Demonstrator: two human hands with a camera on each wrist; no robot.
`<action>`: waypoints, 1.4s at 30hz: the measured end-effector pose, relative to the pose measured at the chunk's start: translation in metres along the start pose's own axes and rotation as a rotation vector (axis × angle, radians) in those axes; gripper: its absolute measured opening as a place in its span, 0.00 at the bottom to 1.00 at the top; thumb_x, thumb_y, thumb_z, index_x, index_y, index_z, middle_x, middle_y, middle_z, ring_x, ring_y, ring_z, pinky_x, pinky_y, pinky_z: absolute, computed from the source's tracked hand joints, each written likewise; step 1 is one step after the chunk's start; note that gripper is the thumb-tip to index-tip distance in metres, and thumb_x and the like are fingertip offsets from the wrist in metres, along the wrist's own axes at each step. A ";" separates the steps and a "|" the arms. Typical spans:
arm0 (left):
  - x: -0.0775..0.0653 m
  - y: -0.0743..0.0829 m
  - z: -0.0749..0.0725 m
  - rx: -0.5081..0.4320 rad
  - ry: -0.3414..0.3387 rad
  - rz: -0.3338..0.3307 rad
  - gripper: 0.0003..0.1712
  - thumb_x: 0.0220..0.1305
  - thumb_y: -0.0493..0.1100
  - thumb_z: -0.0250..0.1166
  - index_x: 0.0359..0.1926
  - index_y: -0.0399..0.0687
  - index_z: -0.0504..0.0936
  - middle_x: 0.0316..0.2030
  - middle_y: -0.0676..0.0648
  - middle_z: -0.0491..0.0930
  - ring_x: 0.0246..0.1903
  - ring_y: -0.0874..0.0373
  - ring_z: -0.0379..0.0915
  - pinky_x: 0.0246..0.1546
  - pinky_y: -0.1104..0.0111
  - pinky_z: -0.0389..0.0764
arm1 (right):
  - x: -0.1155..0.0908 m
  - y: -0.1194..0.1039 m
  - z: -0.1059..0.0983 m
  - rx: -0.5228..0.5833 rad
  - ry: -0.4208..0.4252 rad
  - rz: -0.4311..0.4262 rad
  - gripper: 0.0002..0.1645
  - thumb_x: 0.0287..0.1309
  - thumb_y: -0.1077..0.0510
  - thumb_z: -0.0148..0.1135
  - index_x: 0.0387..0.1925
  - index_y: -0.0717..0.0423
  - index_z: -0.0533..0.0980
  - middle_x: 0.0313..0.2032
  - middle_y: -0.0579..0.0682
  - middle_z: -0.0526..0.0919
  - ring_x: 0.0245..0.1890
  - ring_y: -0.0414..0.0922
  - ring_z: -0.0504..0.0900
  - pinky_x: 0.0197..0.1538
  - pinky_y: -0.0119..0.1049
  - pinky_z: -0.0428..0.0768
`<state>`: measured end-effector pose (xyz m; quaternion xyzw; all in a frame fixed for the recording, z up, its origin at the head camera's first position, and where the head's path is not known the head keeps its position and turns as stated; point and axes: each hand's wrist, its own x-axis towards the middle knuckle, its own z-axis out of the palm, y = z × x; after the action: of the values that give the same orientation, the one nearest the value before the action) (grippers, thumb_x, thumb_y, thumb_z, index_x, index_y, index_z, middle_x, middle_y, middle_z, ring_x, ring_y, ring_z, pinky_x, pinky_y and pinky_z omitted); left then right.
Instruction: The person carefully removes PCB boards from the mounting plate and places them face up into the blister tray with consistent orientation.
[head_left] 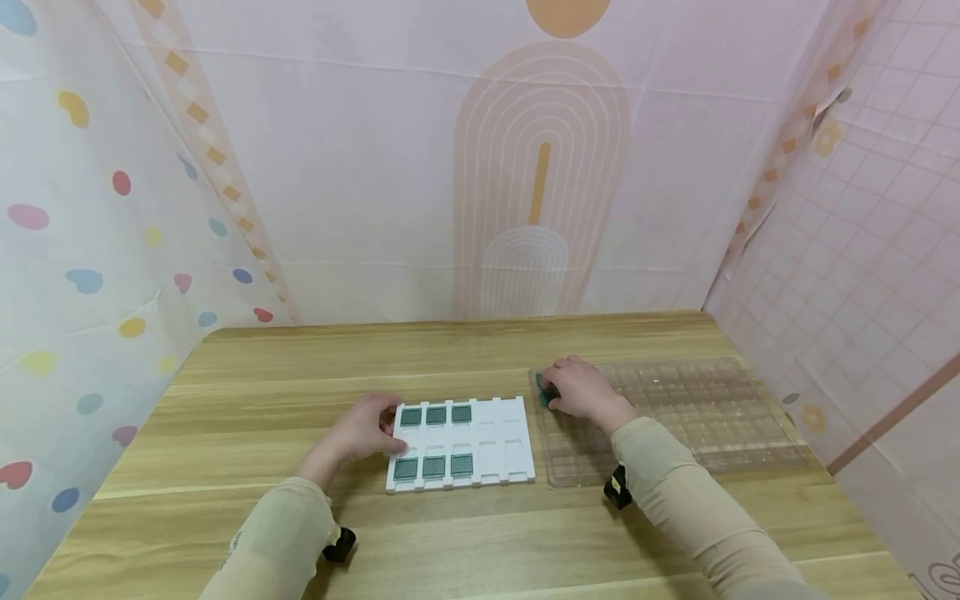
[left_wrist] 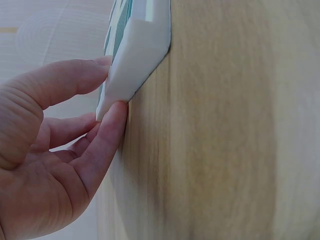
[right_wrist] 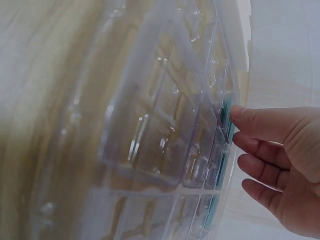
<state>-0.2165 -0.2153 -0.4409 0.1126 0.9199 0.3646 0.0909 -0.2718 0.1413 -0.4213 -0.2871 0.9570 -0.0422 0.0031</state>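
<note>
My left hand (head_left: 367, 429) holds the left end of a white tray (head_left: 497, 417). In the left wrist view the thumb rests at the tray's upper edge, and fingers touch its side near the table. Small green square circuit boards (head_left: 433, 467) lie in two rows of the tray's left pockets. At the left end of a clear plastic tray (head_left: 675, 400), my right hand (head_left: 581, 390) pinches a green circuit board (right_wrist: 226, 111), with the thumb on its edge. Part of the grip is hidden. More green boards (right_wrist: 212, 210) sit in neighbouring pockets of the clear tray.
Both trays lie side by side on a wooden table (head_left: 450, 550), a narrow gap between them. The white tray's right-hand pockets are bare. Patterned cloth (head_left: 360, 183) hangs behind the table and along both sides. Dark wrist devices (head_left: 618, 487) sit under both sleeves.
</note>
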 end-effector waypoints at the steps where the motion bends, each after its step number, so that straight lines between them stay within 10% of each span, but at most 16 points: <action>1: 0.000 0.000 0.000 -0.005 0.001 -0.003 0.42 0.43 0.33 0.79 0.60 0.26 0.72 0.45 0.40 0.75 0.36 0.53 0.70 0.38 0.63 0.74 | 0.000 0.000 0.000 0.001 0.002 0.002 0.13 0.53 0.58 0.75 0.41 0.54 0.82 0.41 0.51 0.82 0.43 0.51 0.77 0.49 0.46 0.76; 29: 0.001 0.001 0.000 0.006 0.007 -0.011 0.41 0.44 0.34 0.79 0.60 0.27 0.72 0.44 0.41 0.75 0.36 0.53 0.70 0.38 0.63 0.74 | -0.006 -0.003 0.002 0.081 0.084 0.030 0.13 0.58 0.53 0.71 0.41 0.54 0.83 0.42 0.51 0.82 0.43 0.51 0.78 0.50 0.48 0.75; 42: 0.001 -0.002 0.001 0.000 0.006 -0.005 0.41 0.44 0.34 0.79 0.60 0.27 0.72 0.45 0.40 0.75 0.36 0.53 0.70 0.38 0.63 0.74 | -0.008 -0.014 0.004 0.390 0.166 -0.001 0.15 0.59 0.60 0.69 0.46 0.62 0.81 0.42 0.52 0.84 0.44 0.48 0.82 0.51 0.43 0.78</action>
<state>-0.2173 -0.2158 -0.4427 0.1093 0.9204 0.3647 0.0889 -0.2576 0.1335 -0.4245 -0.2769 0.9276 -0.2500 -0.0205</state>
